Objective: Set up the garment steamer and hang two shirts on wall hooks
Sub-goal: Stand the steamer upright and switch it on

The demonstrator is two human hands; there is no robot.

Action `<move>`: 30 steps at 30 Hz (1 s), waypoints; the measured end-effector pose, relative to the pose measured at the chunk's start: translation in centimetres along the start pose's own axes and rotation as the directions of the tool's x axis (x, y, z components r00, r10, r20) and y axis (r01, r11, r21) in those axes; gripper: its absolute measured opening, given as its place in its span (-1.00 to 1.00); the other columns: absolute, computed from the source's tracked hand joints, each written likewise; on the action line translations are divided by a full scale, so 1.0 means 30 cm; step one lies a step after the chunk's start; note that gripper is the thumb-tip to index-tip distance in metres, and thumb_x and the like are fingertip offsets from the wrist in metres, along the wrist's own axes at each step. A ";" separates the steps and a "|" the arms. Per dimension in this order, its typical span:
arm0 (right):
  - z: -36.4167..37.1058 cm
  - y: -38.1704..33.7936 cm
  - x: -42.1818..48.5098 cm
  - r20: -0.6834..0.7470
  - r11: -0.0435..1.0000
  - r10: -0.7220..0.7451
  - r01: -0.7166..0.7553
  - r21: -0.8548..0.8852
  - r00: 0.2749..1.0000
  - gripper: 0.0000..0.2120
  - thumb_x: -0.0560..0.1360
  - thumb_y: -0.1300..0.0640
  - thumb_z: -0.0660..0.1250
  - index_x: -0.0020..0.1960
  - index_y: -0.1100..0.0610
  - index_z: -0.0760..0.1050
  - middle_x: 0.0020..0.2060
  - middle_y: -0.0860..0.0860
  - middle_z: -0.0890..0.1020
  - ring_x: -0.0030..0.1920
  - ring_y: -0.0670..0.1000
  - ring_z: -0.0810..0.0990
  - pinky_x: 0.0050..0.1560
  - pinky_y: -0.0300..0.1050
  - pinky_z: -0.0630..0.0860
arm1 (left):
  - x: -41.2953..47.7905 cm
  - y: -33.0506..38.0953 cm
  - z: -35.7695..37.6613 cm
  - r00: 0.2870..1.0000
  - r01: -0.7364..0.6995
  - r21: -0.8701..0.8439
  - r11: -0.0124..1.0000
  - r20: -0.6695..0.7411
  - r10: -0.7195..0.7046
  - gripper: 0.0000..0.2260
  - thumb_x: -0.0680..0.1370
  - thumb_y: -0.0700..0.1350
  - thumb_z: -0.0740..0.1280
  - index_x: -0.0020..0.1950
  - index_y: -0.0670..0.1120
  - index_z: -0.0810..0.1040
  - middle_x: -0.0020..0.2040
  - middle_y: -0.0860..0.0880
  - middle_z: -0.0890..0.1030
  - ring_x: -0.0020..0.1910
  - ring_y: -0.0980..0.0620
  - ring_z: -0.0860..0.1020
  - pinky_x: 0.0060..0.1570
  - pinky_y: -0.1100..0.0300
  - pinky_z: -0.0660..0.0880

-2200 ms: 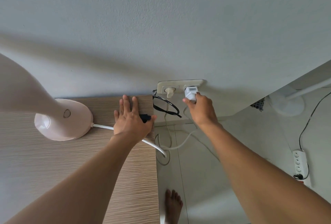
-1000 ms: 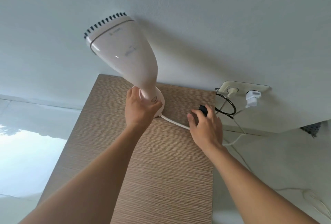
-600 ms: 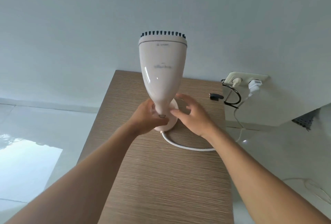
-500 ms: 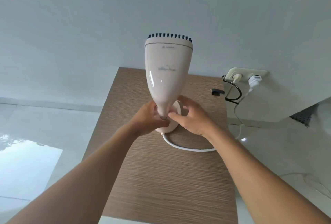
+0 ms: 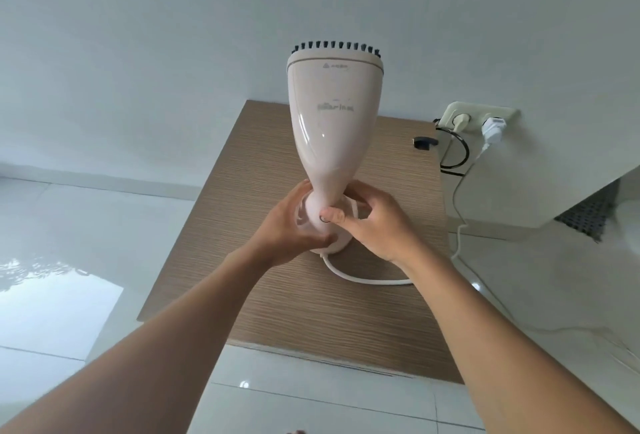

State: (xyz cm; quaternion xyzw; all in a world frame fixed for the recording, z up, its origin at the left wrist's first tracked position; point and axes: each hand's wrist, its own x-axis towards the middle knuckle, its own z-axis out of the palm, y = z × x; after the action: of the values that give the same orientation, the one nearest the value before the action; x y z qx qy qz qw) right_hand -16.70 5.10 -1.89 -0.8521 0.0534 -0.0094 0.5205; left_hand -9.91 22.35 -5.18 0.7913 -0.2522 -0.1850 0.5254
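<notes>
1. Left hand (image 5: 294, 225), centre of the frame: fingers curled round the narrow neck of the steamer (image 5: 332, 121), just above its round foot.
2. Right hand (image 5: 377, 225): closed on the same neck from the opposite side, thumb laid on a small round button (image 5: 323, 218), fingers curled behind.
3. The steamer stands upright on the table (image 5: 277, 295) between the two hands. Its body widens above them to a bristled head at upper centre.
4. Handling (judged): the shell is hard, glossy plastic and probably slippery. A wide head over a small foot suggests it tips easily. The neck, where both hands sit, is the sound place to hold it. Its weight cannot be told.
5. A white cord (image 5: 363, 279) leaves the foot and curves across the table toward the lower right, passing under the right forearm. It looks stiff enough to tug at the foot.
6. On the wall at right of centre is a socket (image 5: 481, 114) with a white plug (image 5: 493, 127) seated in it. No shirts or hooks are in view.
</notes>
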 end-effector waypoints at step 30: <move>0.234 0.246 -0.377 -0.204 0.731 -0.248 0.045 -0.681 0.947 -0.26 0.45 -0.32 0.19 0.51 -0.33 -0.12 0.48 -0.18 0.29 0.35 0.03 0.43 0.26 0.08 0.42 | -0.312 -0.174 0.079 0.941 -0.286 -0.065 0.956 -0.208 0.268 -0.40 0.35 -0.08 0.58 0.28 -0.05 0.36 0.26 -0.02 0.53 0.25 0.12 0.46 0.08 0.27 0.42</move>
State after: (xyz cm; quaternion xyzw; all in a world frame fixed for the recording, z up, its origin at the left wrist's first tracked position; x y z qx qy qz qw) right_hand -28.05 9.13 -11.22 -0.9727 0.0586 -0.1522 0.1651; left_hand -17.69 27.83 -10.65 0.7367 -0.2989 -0.0418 0.6052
